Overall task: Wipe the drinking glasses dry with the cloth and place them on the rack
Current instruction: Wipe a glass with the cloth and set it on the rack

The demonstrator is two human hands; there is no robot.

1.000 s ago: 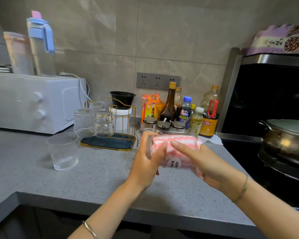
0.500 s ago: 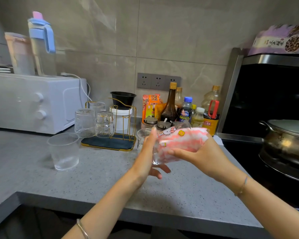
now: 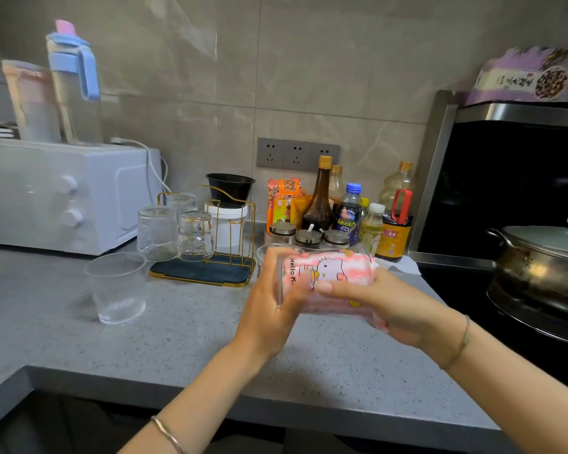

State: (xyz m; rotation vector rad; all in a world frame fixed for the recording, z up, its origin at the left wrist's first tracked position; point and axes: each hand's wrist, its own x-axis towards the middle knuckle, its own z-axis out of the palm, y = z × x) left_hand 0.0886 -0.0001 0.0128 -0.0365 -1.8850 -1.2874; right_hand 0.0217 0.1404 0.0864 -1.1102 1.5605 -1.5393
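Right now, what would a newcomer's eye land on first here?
The pink cloth with its cartoon print sits centre frame, bunched against a glass held sideways between the left hand and the right hand. Behind and to the left, the gold wire rack carries upturned glasses, and one upright glass stands alone on the counter beside it. A lidded steel pot sits at far right.

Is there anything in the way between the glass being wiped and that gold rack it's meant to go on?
Nothing visible blocks it. Only bare counter lies between the held glass and the rack, whose nearest pegs look free. One more glass stands just behind the left hand, close beside that path rather than across it.
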